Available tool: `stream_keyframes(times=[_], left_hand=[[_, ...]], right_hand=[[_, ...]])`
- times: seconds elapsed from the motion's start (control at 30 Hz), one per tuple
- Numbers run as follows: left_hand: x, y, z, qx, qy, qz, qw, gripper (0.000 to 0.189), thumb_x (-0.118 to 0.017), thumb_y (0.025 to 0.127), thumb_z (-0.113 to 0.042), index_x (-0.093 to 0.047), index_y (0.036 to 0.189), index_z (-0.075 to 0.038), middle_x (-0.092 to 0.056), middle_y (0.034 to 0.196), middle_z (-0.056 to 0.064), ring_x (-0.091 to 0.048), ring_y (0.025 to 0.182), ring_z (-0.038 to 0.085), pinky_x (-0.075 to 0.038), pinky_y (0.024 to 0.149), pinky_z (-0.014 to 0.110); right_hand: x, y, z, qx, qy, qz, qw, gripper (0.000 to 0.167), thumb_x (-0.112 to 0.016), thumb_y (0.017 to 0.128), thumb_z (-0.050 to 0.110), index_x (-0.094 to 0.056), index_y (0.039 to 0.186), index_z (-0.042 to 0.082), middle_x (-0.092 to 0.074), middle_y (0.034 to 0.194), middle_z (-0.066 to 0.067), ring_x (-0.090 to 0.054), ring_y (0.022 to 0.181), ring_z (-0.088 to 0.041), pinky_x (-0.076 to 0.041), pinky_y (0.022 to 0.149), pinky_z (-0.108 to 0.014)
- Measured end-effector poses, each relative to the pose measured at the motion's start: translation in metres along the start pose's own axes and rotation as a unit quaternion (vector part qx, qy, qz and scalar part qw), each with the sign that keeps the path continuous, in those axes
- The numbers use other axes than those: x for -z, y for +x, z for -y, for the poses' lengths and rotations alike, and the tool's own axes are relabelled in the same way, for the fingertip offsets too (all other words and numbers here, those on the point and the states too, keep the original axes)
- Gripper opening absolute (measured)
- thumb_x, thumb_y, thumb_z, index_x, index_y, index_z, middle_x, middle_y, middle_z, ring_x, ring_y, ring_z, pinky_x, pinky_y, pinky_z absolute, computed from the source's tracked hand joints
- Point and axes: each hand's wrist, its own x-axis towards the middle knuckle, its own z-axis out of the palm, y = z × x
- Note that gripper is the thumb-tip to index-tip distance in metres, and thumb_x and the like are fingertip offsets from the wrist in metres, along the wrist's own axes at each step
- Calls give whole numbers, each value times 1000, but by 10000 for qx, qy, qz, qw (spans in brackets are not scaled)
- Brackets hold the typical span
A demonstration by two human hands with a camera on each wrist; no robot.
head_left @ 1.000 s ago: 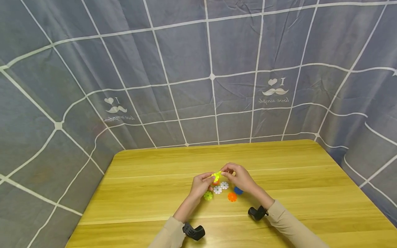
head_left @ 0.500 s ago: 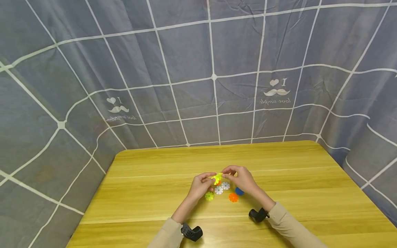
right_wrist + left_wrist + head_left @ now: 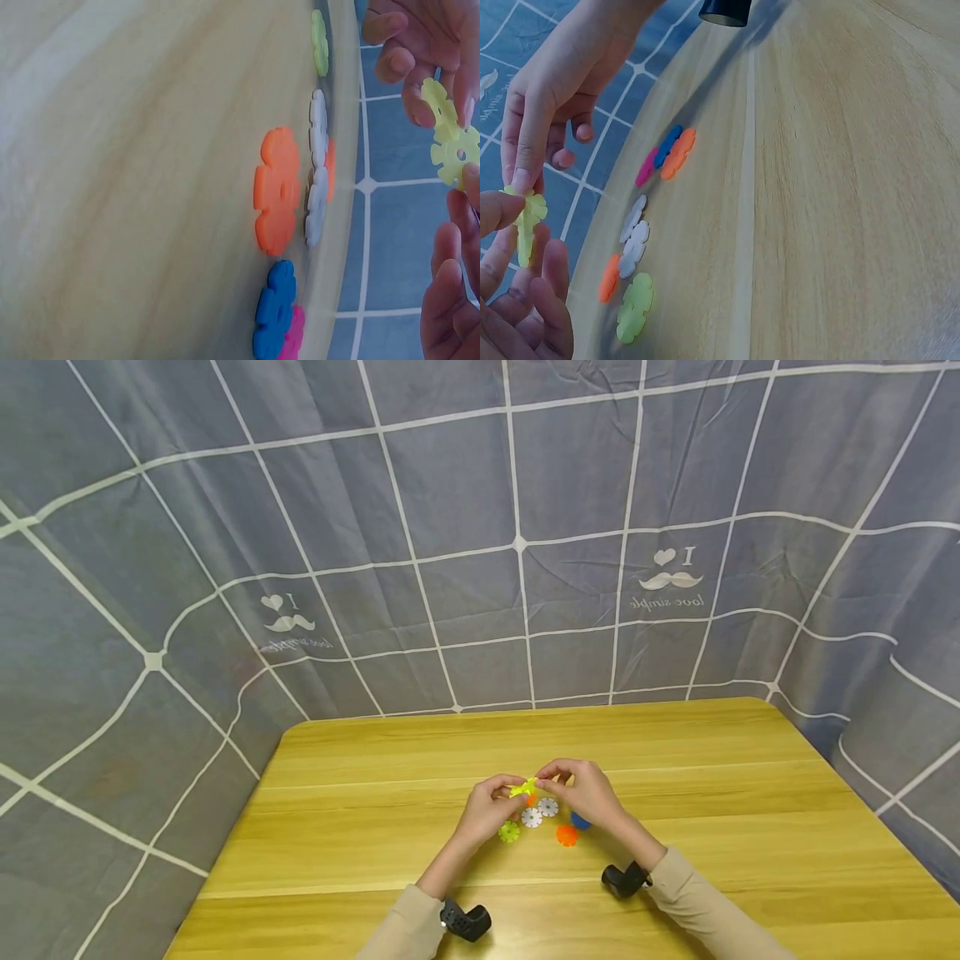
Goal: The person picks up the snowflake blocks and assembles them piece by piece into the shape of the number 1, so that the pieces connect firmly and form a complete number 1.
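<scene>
Over wood tbl (image 3: 360, 843), L fingers (image 3: 496, 211) + R fingers (image 3: 531, 142) pinching yellow discs (image 3: 450, 140), 2 white discs (image 3: 634, 249) nearby

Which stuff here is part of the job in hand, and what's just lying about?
In the job:
left hand
right hand
yellow notched discs, pinched by both

Lying on the table, untouched, possibly spare pieces:
green disc
two white discs
two orange discs
blue disc
pink disc
</scene>
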Motion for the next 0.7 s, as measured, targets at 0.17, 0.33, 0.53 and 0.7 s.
stream_keyframes(times=[0.17,0.33,0.53,0.7], left_hand=[[1,-10,-21,-11,55,84,9999,26,-61,90,-4,-61,112,12,-62,88,34,-60,75,53,-55,63,43],[0,-13,-25,-51,33,46,10000,22,-62,91,-5,-63,106,12,-61,90,36,-60,74,56,-55,66,52],[0,-11,-23,-53,78,-12,10000,22,-62,91,-6,-63,104,12,-61,84,29,-60,73,55,-56,65,52],[1,-5,-9,66,58,-134,9999,24,-62,92,-7,-63,107,11,-61,83,19,-62,72,50,-57,65,48]], right_hand=[[-1,-2,0,8,105,45,9999,9,-74,84,25,-74,88,17,-71,81,5,-55,67,-4,-42,53,-19],[-1,-2,1,30,163,69,9998,10,-75,83,26,-74,88,18,-71,81,5,-55,67,-3,-43,54,-19],[0,-1,1,116,239,74,9996,8,-74,84,23,-74,89,17,-72,83,4,-56,68,-4,-46,58,-20],[3,-3,-1,42,276,83,9996,7,-73,85,20,-73,90,16,-72,84,3,-57,69,-5,-47,62,-20]])
